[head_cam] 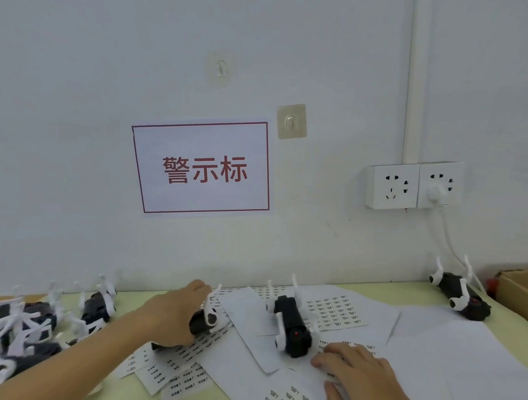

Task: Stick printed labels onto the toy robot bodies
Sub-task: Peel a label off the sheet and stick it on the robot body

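Seems midway through, as a guess: heap of toy robot bodies (pixel 22 326) waiting at 9 o'clock, one at 6 (pixel 291 326), another set aside at 3 (pixel 463 296). Label sheets (pixel 336 313) strewn over pale green table (pixel 403 290), white wall behind. Left hand (pixel 175 313) gripping a body. Right hand (pixel 358 370) lying flat, fingers spread, on sheets.

Black matt plastic toy robot bodies with glossy white plastic legs (pixel 292 326) are being seen on white matt paper label sheets (pixel 332 313); a brown cardboard box (pixel 520 291) is being shown far right.
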The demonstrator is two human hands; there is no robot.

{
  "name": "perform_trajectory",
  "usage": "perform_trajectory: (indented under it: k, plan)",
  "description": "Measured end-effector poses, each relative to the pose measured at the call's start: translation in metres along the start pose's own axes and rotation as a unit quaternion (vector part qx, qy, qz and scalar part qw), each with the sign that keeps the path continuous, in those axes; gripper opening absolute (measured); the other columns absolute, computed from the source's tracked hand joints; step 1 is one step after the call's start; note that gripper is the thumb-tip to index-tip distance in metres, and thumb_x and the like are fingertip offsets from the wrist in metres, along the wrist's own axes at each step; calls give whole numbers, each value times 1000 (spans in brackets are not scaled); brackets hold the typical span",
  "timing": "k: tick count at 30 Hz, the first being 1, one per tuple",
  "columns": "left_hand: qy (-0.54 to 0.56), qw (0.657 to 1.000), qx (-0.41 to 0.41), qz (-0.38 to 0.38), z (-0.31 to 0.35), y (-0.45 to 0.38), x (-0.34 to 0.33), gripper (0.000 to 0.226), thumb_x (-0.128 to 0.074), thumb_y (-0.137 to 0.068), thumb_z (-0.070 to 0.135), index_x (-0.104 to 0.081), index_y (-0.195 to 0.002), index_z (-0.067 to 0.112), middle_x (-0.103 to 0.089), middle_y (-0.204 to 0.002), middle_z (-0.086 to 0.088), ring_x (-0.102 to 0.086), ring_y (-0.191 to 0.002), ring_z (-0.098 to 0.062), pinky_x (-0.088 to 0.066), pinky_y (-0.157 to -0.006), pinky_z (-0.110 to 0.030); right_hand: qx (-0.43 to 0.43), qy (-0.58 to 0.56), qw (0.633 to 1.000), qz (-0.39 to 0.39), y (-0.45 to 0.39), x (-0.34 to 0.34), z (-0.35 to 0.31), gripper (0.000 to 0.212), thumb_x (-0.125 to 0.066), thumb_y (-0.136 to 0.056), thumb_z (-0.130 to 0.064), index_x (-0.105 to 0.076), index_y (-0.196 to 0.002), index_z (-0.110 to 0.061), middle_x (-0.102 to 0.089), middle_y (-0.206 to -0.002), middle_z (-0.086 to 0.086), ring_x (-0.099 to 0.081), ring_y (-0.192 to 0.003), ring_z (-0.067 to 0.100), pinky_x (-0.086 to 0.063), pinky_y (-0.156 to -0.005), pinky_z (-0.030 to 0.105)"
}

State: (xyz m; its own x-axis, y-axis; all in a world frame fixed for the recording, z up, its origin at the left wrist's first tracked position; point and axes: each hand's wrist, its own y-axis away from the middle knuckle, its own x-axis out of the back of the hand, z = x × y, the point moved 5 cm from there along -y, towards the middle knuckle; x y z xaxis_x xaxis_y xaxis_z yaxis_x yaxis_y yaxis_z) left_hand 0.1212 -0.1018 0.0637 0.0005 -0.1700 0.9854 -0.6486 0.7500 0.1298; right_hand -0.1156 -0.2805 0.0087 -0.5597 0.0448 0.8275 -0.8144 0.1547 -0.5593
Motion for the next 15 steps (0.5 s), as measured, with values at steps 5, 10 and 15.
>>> perform_trajectory:
  k: [5,10,15]
  plan:
    - [-116,986,112,32,-14,-5,-3,106,-65,-92,29,17,-157,8,20,-165,-15,1,-154,-38,-22,-122,-43,13,-19,1000,-3,-1,-1,0,45,-76,-35,-56,-64,-78,-52,-64,-81,-28,-40,-80,-5,-25,-50,10]
    - [-81,987,-87,112,46,-9,15,97,-52,-98,42,26,-155,30,31,-162,3,28,-150,-23,-2,-125,-41,-16,-45,998,-46,-1,-2,3,31,-64,-47,-51,-69,-77,-52,-64,-85,-29,-60,-65,-6,-37,-47,17]
    - [-70,958,-247,129,132,-27,44,62,-40,-107,17,-10,-160,31,-1,-168,12,12,-154,-13,-9,-126,-40,-39,-28,998,-46,-4,-4,10,44,-37,-75,-49,-56,-113,-58,-43,-125,-35,-48,-112,-6,-36,-85,32]
